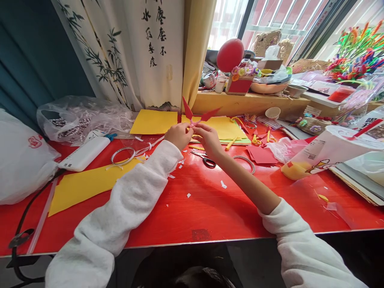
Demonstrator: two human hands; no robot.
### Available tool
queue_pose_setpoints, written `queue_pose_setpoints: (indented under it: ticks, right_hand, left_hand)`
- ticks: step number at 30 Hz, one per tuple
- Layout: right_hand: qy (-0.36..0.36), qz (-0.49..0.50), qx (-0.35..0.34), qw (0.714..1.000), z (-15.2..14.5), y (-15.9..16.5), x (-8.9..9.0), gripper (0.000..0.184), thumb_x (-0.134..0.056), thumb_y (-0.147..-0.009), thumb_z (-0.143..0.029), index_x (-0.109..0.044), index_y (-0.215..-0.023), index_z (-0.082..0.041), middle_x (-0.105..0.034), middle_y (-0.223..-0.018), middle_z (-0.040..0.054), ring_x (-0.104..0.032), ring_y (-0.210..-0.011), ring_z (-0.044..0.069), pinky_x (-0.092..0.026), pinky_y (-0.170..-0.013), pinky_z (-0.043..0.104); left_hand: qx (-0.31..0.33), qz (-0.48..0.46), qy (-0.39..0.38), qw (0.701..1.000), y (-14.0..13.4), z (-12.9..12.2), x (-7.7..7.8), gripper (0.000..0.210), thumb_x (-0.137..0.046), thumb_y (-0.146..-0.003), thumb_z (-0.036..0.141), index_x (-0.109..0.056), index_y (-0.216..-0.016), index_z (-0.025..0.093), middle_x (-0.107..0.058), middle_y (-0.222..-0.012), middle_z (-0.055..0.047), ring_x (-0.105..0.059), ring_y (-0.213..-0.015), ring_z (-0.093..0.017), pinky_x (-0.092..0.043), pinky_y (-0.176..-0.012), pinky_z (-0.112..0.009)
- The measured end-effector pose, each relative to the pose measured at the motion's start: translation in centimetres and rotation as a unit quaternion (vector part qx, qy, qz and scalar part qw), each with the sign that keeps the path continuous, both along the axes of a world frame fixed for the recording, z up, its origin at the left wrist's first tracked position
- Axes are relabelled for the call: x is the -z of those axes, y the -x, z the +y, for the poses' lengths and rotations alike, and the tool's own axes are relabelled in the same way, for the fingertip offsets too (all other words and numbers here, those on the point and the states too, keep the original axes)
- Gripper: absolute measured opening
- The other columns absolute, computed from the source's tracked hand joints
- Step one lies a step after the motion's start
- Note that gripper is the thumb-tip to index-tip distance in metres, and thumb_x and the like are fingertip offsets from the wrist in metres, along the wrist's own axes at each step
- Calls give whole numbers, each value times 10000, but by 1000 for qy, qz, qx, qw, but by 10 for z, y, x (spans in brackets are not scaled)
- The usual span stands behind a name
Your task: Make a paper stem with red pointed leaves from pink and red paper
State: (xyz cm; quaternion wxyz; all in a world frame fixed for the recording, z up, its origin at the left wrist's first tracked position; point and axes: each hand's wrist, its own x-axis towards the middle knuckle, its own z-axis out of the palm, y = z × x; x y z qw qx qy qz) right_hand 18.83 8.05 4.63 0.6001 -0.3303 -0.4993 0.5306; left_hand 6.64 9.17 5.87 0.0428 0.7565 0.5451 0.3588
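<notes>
Above the red table, my left hand (178, 136) and my right hand (208, 139) meet with their fingertips pinched together. Between them they grip a red folded-paper piece (187, 109) with two long pointed tips, one standing up and the other slanting right. Its lower part is partly hidden by my fingers. Black-handled scissors (209, 162) lie under my right wrist. Yellow paper sheets (154, 122) rest behind my hands. A roll of tape (123, 156) is left of my left sleeve, and another ring-shaped roll (246, 163) lies partly behind my right forearm.
White paper scraps (223, 184) dot the red table (192, 218). A tilted drink cup (324, 154) with a straw stands at right, near red paper squares (261, 155). At left are a white power bank-like box (85, 154) and plastic bags (24, 156). Crafts crowd the windowsill (210, 103).
</notes>
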Motion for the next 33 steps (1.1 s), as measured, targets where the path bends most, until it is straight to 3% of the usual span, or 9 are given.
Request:
queue_pose_setpoints:
  ticks: [8, 19, 29, 33]
  right_hand:
    - [38, 58, -25, 997, 5, -5, 1, 96, -635, -658, -173, -612, -751, -183, -611, -768, -7, -578, -712, 91, -495, -711, 224]
    - [54, 68, -72, 994, 10, -8, 1, 130, -672, -669, -187, -559, -731, -199, -606, -753, -21, -602, -739, 93, -497, -804, 237]
    - [77, 94, -69, 990, 12, -10, -1, 118, -641, -675, -120, -572, -730, -199, -631, -743, -29, -625, -758, 93, -500, -786, 221]
    - [75, 111, -76, 988, 15, -13, 0, 158, -639, -680, -102, -609, -812, -183, -642, -781, -25, -626, -739, 76, -494, -712, 189]
  left_hand:
    - [2, 15, -16, 1000, 1, -2, -3, 358, -390, -881, 387, -692, -892, 196, -714, -924, -91, -630, -852, -231, -410, -739, -313]
    - [10, 19, -21, 1000, 0, -2, -2, 368, -353, -915, 348, -677, -886, 177, -696, -910, -95, -609, -837, -211, -386, -708, -295]
    - [-1, -5, -24, 1000, 1, -3, -4, 336, -394, -910, 350, -678, -948, 176, -692, -969, -91, -608, -890, -213, -387, -741, -288]
    - [4, -12, -30, 999, 2, -3, -1, 346, -393, -910, 369, -676, -958, 176, -693, -966, -86, -612, -879, -213, -387, -733, -289]
